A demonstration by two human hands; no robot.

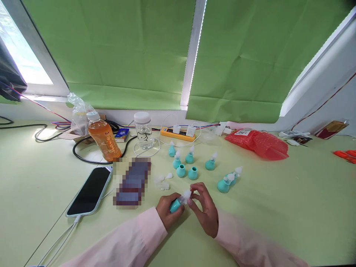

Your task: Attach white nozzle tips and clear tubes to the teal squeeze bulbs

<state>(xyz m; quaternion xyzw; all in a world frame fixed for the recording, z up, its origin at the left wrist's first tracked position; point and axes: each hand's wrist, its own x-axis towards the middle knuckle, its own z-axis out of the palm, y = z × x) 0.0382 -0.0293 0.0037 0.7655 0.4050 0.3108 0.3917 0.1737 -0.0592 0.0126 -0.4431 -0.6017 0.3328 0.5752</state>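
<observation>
My left hand (169, 210) is closed around the teal bulb of a nasal aspirator (175, 205), holding it tilted with its nozzle towards the right. A pale, translucent nozzle tip (187, 194) sits at the aspirator's clear neck. Thumb and fingers of my right hand (205, 208) pinch at this tip; how firmly it is seated cannot be made out. Beyond my hands stand several teal bulbs with pale nozzles, one (210, 164) among them. Two open teal bulbs (181, 171) have no nozzle. Loose translucent pieces (164, 185) lie left of them.
A phone (90, 193) with cables and a pixelated patch (132, 182) lie to the left. Behind are a tilted orange drink bottle (104, 139), a clear jar (144, 133) and a power strip (178, 134). Red bubble wrap (258, 144) lies at the back right.
</observation>
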